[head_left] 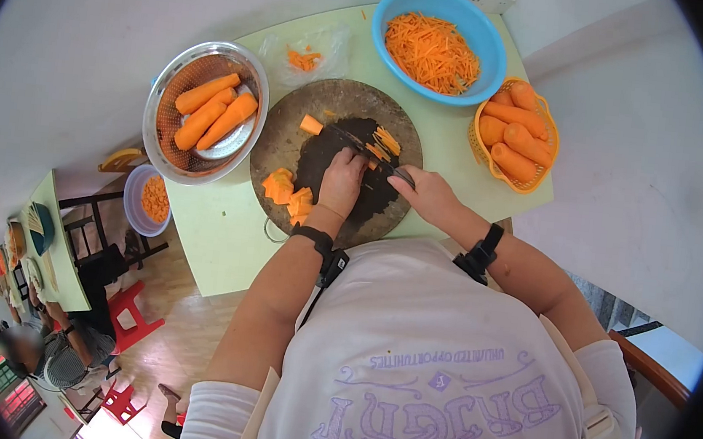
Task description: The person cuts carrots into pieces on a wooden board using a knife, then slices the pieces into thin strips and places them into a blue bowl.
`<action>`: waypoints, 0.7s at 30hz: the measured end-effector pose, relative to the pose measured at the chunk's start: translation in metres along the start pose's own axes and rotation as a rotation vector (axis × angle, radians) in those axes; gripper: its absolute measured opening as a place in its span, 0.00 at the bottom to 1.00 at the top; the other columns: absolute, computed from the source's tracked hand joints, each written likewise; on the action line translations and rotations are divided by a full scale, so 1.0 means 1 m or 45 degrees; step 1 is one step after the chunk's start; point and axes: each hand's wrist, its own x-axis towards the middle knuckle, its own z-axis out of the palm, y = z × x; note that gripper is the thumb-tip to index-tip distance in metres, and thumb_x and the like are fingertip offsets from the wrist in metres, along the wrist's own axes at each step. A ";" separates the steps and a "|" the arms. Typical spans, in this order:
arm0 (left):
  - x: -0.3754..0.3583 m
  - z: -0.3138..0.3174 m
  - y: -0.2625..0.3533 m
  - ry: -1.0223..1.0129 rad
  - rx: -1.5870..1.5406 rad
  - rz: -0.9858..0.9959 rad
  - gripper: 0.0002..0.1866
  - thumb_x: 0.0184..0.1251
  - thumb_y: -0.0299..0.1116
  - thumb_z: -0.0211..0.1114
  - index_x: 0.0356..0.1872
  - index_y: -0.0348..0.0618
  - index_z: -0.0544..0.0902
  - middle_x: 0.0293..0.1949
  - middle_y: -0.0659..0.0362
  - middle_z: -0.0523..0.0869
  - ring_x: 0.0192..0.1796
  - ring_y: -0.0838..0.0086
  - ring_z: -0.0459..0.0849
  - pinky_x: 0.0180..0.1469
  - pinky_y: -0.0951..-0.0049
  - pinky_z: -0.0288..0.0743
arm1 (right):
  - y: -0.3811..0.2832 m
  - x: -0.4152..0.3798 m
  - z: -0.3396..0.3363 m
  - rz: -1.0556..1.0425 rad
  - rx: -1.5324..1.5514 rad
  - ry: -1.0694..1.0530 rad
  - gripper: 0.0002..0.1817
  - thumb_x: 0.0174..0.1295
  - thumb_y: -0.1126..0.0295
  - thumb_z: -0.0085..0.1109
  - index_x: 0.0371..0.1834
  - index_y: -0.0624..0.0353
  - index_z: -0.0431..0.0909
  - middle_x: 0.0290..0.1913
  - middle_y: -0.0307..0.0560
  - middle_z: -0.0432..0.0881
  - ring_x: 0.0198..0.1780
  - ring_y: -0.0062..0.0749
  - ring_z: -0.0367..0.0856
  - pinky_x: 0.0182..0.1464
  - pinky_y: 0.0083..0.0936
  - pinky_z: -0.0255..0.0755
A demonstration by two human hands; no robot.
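Observation:
My right hand (428, 197) is closed round the handle of a kitchen knife (359, 144), whose dark blade points to the upper left over the round chopping board (283, 141). My left hand (342, 183) has its fingers curled down on the board against the blade, over a carrot piece (372, 164) that is mostly hidden. Thin carrot strips (388, 141) lie just beyond the blade. A short carrot chunk (311, 124) rests near the knife tip. Several cut carrot pieces (285, 192) are heaped at the board's left, beside my left wrist.
A metal colander (155, 129) with peeled carrots stands left of the board. Behind are a plastic bag (334, 48) with carrot bits and a blue basin (495, 51) of shreds. An orange basket (478, 154) of carrots sits right. A person (72, 353) is at the far left.

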 end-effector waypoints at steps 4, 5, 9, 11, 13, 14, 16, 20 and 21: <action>0.000 0.000 0.000 0.019 -0.006 0.011 0.04 0.58 0.24 0.66 0.34 0.38 0.83 0.35 0.53 0.79 0.41 0.56 0.81 0.43 0.61 0.78 | -0.008 -0.007 -0.007 0.016 0.027 -0.008 0.20 0.71 0.54 0.53 0.47 0.62 0.79 0.34 0.58 0.83 0.37 0.54 0.82 0.41 0.40 0.74; 0.000 0.000 0.000 0.019 -0.007 0.011 0.04 0.58 0.24 0.66 0.34 0.38 0.83 0.35 0.53 0.79 0.41 0.56 0.81 0.43 0.61 0.78 | -0.009 -0.008 -0.008 0.033 0.038 -0.025 0.20 0.71 0.54 0.53 0.46 0.62 0.80 0.34 0.58 0.83 0.37 0.54 0.82 0.41 0.40 0.74; 0.000 0.001 0.000 0.031 0.006 0.023 0.04 0.57 0.24 0.66 0.34 0.38 0.83 0.35 0.52 0.79 0.41 0.56 0.81 0.43 0.61 0.78 | -0.005 -0.010 -0.006 0.016 0.025 -0.016 0.24 0.70 0.48 0.50 0.44 0.61 0.79 0.35 0.59 0.84 0.40 0.57 0.82 0.43 0.45 0.74; 0.000 0.001 0.000 0.024 0.013 0.018 0.05 0.57 0.24 0.66 0.34 0.38 0.83 0.35 0.52 0.79 0.41 0.56 0.81 0.43 0.61 0.78 | -0.004 -0.010 -0.005 0.018 0.024 -0.014 0.24 0.70 0.48 0.50 0.44 0.61 0.79 0.35 0.59 0.84 0.40 0.58 0.82 0.42 0.45 0.74; 0.000 0.001 -0.001 0.028 -0.003 0.022 0.05 0.57 0.24 0.66 0.35 0.38 0.83 0.35 0.52 0.79 0.40 0.56 0.81 0.43 0.61 0.78 | -0.003 -0.009 -0.004 0.016 0.016 -0.012 0.24 0.71 0.48 0.50 0.45 0.61 0.79 0.35 0.59 0.84 0.40 0.58 0.82 0.42 0.45 0.74; 0.000 0.001 -0.001 0.028 -0.004 0.022 0.05 0.57 0.24 0.66 0.35 0.38 0.83 0.35 0.52 0.79 0.40 0.56 0.81 0.43 0.61 0.78 | -0.003 -0.009 -0.003 0.015 0.007 -0.010 0.24 0.71 0.48 0.49 0.45 0.61 0.79 0.35 0.59 0.84 0.40 0.58 0.82 0.42 0.45 0.74; 0.000 0.001 -0.001 0.026 -0.016 0.013 0.05 0.58 0.24 0.66 0.35 0.38 0.83 0.35 0.52 0.79 0.40 0.56 0.81 0.43 0.61 0.78 | -0.005 -0.009 -0.005 0.011 -0.010 -0.006 0.22 0.71 0.51 0.51 0.45 0.62 0.79 0.34 0.58 0.84 0.38 0.56 0.82 0.42 0.43 0.74; 0.000 0.001 0.000 0.028 -0.015 0.010 0.04 0.57 0.24 0.66 0.34 0.39 0.83 0.35 0.53 0.79 0.40 0.56 0.81 0.43 0.61 0.78 | -0.006 -0.007 -0.005 0.019 -0.053 -0.019 0.21 0.71 0.53 0.52 0.46 0.62 0.79 0.33 0.58 0.83 0.37 0.55 0.82 0.41 0.40 0.75; 0.000 0.000 0.000 0.029 -0.015 0.010 0.04 0.57 0.24 0.66 0.34 0.39 0.83 0.35 0.53 0.79 0.40 0.57 0.81 0.43 0.61 0.78 | -0.006 -0.006 -0.004 0.019 -0.052 -0.019 0.21 0.71 0.53 0.52 0.46 0.62 0.79 0.33 0.58 0.83 0.37 0.55 0.82 0.41 0.40 0.75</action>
